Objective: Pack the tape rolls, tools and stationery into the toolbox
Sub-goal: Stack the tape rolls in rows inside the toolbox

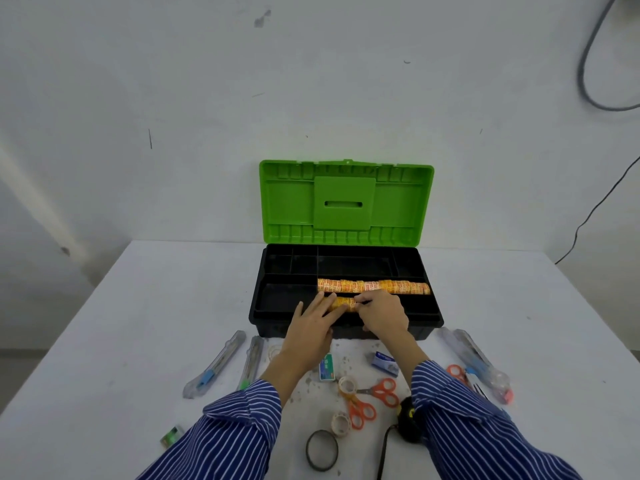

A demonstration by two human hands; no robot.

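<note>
A: Holding same roll w/ both hands? Left hand (309, 329) fingers straight-ish, laid against the left end of the short tape stack (343, 304). Right hand (382, 315) fingers curled, pinching its right end.

B: Yep. Stack sits betw. the two sets of fingertips, over the front tray compartment of the toolbox (346, 292). Can't tell if it's resting on the tray or lifted.

A: Other tape?

B: Long tape row (374, 286), orange/yellow print, lying just beyond the fingertips, in the tray slot behind, running off to the right. Green lid (346, 202) stands open further back.

A: Stuff on the near side of the fingers?

B: Behind the wrists on the white table (138, 323): two orange scissors (377, 389), small clear tape rolls (347, 385), black ring (322, 450), blue box (384, 362), small card pack (326, 367). Left of the left hand: two clear tube cases (216, 363). Right of the right hand: more clear cases (479, 362), one w/ red end. Black tape measure (408, 415) partly hidden by the right sleeve (485, 441).

A: Sleeves?

B: Blue/white stripe, both arms.
</note>
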